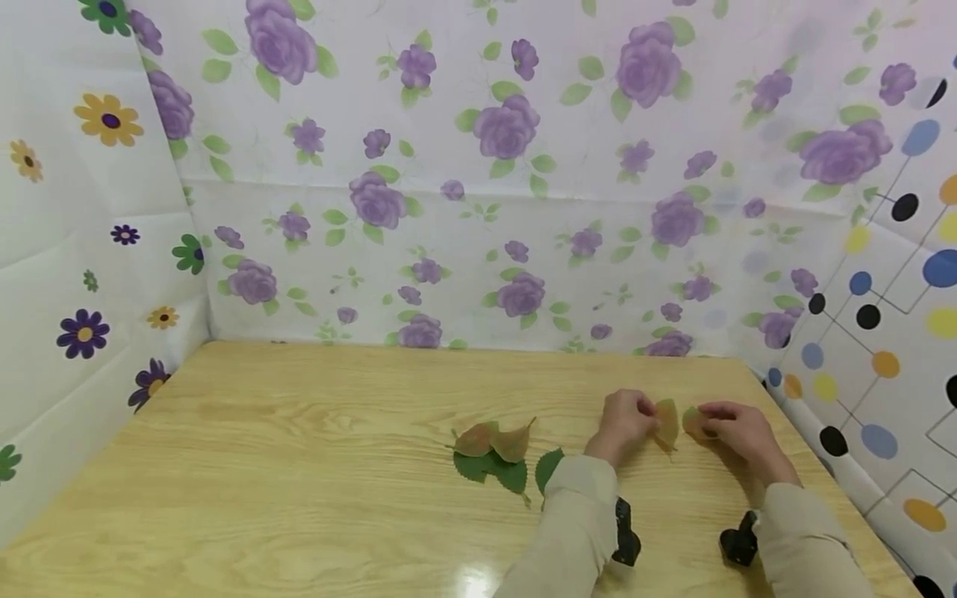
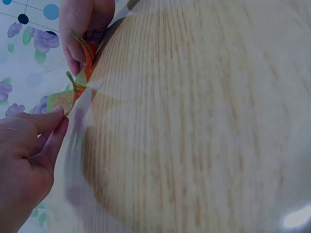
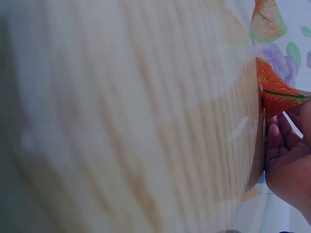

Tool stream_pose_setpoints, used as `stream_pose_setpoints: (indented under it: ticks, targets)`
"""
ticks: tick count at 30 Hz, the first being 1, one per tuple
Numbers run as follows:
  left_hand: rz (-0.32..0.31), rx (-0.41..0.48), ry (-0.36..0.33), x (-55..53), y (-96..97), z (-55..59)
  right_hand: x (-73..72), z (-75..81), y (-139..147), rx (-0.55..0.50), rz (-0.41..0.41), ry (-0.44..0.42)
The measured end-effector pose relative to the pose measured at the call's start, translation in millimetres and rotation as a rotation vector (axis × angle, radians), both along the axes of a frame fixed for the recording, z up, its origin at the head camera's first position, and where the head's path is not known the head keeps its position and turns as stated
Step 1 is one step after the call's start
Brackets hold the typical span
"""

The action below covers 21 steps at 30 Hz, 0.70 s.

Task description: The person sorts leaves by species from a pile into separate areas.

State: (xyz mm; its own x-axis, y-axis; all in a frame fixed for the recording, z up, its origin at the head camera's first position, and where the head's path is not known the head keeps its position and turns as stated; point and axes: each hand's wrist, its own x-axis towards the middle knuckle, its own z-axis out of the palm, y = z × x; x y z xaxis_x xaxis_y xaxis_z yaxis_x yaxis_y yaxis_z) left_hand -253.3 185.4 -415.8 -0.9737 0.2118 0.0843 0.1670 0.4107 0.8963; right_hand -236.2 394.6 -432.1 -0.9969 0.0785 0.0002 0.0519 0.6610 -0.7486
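Pinching at four o'clock of the head view — thumb against fingertips of the left hand (image 1: 623, 419) — on a yellow-green leaf piece (image 1: 668, 425), stalk hanging toward six o'clock. Gripped likewise in the right hand (image 1: 742, 428), just apart at three o'clock from the first: a second leaf piece (image 1: 692, 423), partly covered by the fingers. Seen from the wrists: orange faces, green midribs, curled edges. Cannot tell torn halves of one leaf from two separate leaves, nor contact with the wooden table (image 1: 299, 465) from a small gap above it. Noted at six o'clock: two brownish leaves (image 1: 474, 441) lying over green leaves (image 1: 512, 476), touching. Noted at five o'clock: another green leaf (image 1: 547, 469), partly hidden by the left sleeve (image 1: 579, 507).

Judged step: handling of the pair at or near the wood, neither piece released. Judged as called for next: steady, light fingertips, matching or parting of the two edges (too little shown to choose), then lowering flat without creasing. Main risk, probably: tearing a thin edge or crumpling a curled one.
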Motion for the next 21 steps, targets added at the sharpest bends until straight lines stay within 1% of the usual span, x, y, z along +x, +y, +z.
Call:
stream_pose_setpoints:
  ticks: [3, 5, 8, 14, 21]
  targets:
    - [-0.014, -0.034, 0.028, -0.4, -2.1, 1.5, 0.7, -0.8, -0.6, -0.015, -0.002, -0.009]
    - [-0.018, -0.040, 0.031, -0.1, -2.9, 2.7, 0.6, -0.9, -1.7, -0.018, -0.005, -0.012]
    - [-0.018, -0.036, 0.023, 1.0, -1.7, 3.8, -0.2, -0.1, -3.1, -0.014, -0.015, -0.008]
    - [-0.022, -0.063, 0.019, 0.9, 1.5, 1.7, -0.3, -0.6, -5.3, -0.019, -0.032, -0.009]
    - [-0.071, -0.087, 0.080, -0.2, 4.7, -0.8, -0.4, -0.1, -3.9, -0.040, -0.042, -0.030]
